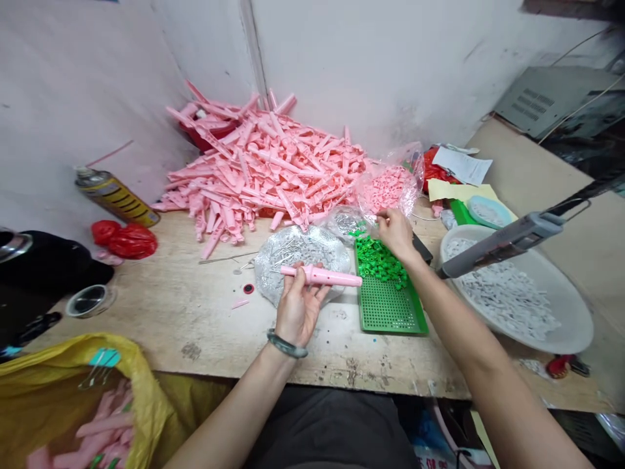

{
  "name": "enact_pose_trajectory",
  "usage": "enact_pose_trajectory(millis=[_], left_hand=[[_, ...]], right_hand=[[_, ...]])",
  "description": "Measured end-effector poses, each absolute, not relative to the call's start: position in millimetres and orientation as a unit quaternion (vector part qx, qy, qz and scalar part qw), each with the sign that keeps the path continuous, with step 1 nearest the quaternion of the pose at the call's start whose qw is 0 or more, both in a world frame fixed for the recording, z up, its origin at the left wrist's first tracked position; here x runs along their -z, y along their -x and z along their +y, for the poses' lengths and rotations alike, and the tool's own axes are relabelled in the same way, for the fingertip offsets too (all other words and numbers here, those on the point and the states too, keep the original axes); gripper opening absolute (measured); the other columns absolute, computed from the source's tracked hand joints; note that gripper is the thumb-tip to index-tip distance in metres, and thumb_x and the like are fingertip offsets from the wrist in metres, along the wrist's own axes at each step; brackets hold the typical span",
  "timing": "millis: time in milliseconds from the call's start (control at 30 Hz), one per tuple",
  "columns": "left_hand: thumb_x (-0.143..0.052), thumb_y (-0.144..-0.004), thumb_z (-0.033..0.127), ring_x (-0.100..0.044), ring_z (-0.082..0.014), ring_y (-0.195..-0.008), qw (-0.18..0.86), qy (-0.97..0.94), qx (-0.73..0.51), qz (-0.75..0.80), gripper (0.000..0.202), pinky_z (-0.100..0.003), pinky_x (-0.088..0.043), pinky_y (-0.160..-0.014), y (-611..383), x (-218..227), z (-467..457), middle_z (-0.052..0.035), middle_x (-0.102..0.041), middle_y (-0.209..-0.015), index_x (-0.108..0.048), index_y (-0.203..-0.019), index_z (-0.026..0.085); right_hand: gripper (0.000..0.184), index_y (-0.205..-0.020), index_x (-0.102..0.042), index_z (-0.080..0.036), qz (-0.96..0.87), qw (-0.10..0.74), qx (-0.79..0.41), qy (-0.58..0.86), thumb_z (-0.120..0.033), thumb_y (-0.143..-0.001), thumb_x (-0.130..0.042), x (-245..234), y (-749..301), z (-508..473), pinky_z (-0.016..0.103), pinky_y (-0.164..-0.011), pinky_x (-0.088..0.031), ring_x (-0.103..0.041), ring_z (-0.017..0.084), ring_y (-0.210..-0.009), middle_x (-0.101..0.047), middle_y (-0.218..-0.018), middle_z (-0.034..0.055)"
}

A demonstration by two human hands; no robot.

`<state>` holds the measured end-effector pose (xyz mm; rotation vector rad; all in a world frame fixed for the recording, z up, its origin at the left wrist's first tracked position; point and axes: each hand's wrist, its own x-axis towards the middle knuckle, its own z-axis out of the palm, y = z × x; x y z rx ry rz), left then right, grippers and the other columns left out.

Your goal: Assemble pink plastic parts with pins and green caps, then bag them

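My left hand point(299, 306), wearing a bracelet, holds a tapered pink plastic casing point(325, 277) level above the wooden table, thumb on top and fingers beneath. Behind that hand is a clear plastic-lined dish point(266, 260) with metal pins and pale small parts. My right hand point(395, 231) reaches forward with its fingers pinched together; whether they hold a tiny part is hidden. Below it stands a green perforated tray point(390, 312) with a heap of small green parts point(378, 257) in its far half. Just beyond the fingers lies a clear bag with small pink parts point(388, 187).
A big pile of pink casings point(278, 163) lies against the wall. To the right, a grey screwdriver-like tool point(502, 244) hangs over a white basin point(576, 319) of pale parts. A spray can point(117, 198) and a yellow sack point(151, 404) with pink pieces are at left.
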<state>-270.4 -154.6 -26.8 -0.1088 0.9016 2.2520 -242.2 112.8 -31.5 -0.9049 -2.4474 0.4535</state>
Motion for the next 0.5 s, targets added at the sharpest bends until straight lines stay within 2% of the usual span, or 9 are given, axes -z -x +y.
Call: enact_pose_trajectory(millis=[33,100,267,333,433,500], left_hand=[[-0.066,-0.086,0.036,-0.065,-0.0274,-0.109,0.368,0.053,-0.868,0.33,0.03,-0.051,-0.055,-0.089,271,27,-155,-0.0114,-0.062,-0.121,-0.047,-0.106,0.024],[-0.066,-0.086,0.038,-0.065,-0.0309,-0.108,0.388,0.065,-0.862,0.319,0.031,-0.057,-0.055,-0.087,269,28,-156,-0.0112,-0.061,-0.119,-0.045,-0.103,0.024],[-0.073,-0.079,0.02,-0.067,-0.0287,-0.104,0.367,0.063,-0.852,0.368,0.035,-0.051,-0.059,-0.083,266,28,-156,-0.0058,-0.062,-0.106,-0.045,-0.099,0.022],[-0.073,-0.079,0.019,-0.068,-0.0282,-0.103,0.367,0.063,-0.851,0.371,0.034,-0.05,-0.059,-0.083,267,28,-157,-0.0061,-0.063,-0.107,-0.045,-0.099,0.022],[-0.072,-0.08,0.022,-0.07,-0.0256,-0.097,0.358,0.057,-0.855,0.37,0.032,-0.051,-0.059,-0.084,268,28,-158,-0.0065,-0.063,-0.107,-0.045,-0.097,0.021],[-0.073,-0.08,0.023,-0.07,-0.0238,-0.095,0.342,0.05,-0.863,0.369,0.033,-0.051,-0.059,-0.085,269,27,-159,-0.0056,-0.064,-0.105,-0.045,-0.097,0.021]], right_hand=[[0.031,-0.105,-0.07,-0.013,-0.899,0.21,-0.094,0.372,-0.025,-0.091,-0.046,32,254,133,0.035,-0.084,-0.042,-0.057,0.025,-0.1,-0.065,-0.109,0.0168],[0.03,-0.103,-0.072,-0.01,-0.9,0.177,-0.047,0.396,-0.023,-0.087,-0.05,34,272,161,0.038,-0.085,-0.04,-0.056,0.028,-0.102,-0.063,-0.111,0.0206],[0.03,-0.103,-0.073,-0.008,-0.918,0.153,-0.026,0.366,-0.023,-0.087,-0.053,43,286,173,0.038,-0.084,-0.038,-0.053,0.03,-0.106,-0.061,-0.114,0.0229],[0.03,-0.105,-0.072,-0.007,-0.92,0.149,-0.013,0.361,-0.023,-0.086,-0.053,39,286,170,0.038,-0.082,-0.038,-0.054,0.03,-0.104,-0.06,-0.115,0.0234],[0.03,-0.105,-0.07,-0.008,-0.907,0.191,-0.039,0.373,-0.024,-0.087,-0.051,28,277,152,0.037,-0.08,-0.04,-0.057,0.027,-0.097,-0.062,-0.11,0.0208],[0.031,-0.109,-0.068,-0.011,-0.895,0.253,-0.138,0.34,-0.026,-0.087,-0.052,21,263,125,0.036,-0.078,-0.043,-0.06,0.023,-0.087,-0.066,-0.1,0.0151]])
